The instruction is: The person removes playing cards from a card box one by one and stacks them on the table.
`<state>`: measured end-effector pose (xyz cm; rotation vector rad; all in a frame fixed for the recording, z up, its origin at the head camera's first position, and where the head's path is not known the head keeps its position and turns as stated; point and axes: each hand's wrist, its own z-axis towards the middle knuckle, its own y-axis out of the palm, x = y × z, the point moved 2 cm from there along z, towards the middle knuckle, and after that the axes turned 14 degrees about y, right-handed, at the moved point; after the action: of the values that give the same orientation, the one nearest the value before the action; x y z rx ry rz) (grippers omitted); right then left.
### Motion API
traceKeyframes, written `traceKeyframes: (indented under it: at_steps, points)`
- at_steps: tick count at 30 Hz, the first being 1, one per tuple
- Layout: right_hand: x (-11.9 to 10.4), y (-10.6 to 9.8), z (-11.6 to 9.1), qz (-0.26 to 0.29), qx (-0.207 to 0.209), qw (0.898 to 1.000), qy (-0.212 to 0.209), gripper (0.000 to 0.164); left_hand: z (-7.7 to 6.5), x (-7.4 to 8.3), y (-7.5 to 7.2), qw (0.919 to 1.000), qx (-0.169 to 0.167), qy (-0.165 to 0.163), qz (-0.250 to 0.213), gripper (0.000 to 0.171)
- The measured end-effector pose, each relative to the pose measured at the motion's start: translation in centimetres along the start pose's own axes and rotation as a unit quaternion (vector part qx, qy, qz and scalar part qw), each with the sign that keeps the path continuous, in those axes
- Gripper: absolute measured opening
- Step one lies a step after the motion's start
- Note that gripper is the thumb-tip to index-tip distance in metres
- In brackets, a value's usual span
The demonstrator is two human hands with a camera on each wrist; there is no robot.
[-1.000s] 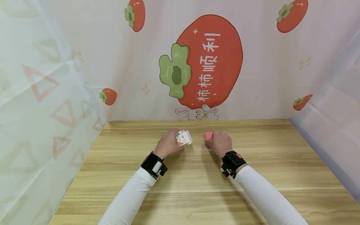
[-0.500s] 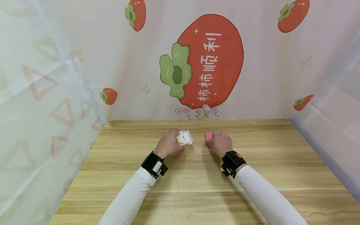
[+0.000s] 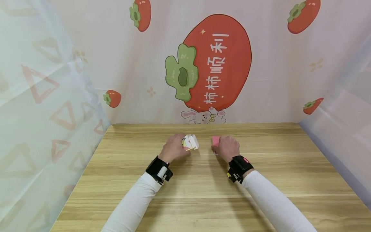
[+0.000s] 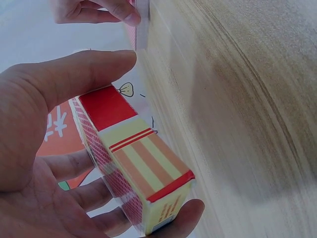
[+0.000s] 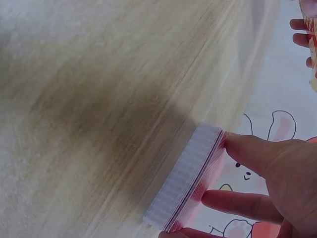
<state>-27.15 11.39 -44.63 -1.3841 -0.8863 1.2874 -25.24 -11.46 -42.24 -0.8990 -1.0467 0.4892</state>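
My left hand (image 3: 175,148) grips a playing card box (image 3: 190,142). Its flap end stands open toward the right in the head view. The left wrist view has the box (image 4: 148,161) between thumb and fingers, with its striped yellow and red side showing. To the right, my right hand (image 3: 228,147) holds a red-backed deck of playing cards (image 3: 215,141). In the right wrist view the deck (image 5: 185,176) stands with its white edges squared on the wood, thumb at one end and fingers along the back. A gap lies between box and deck.
Both hands work near the back edge of a wooden table (image 3: 197,199). Behind it hangs a white curtain (image 3: 269,71) printed with red persimmons, and side curtains stand left and right. Each wrist wears a black strap (image 3: 157,169) with a camera.
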Motion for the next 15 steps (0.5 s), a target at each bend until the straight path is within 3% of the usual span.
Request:
traceKeyframes:
  at_steps: [15]
  points:
    - [-0.22, -0.03, 0.01, -0.002, -0.007, 1.000, 0.013, 0.045, -0.14, 0.13, -0.23, 0.9999, -0.006, -0.009, 0.003, 0.068]
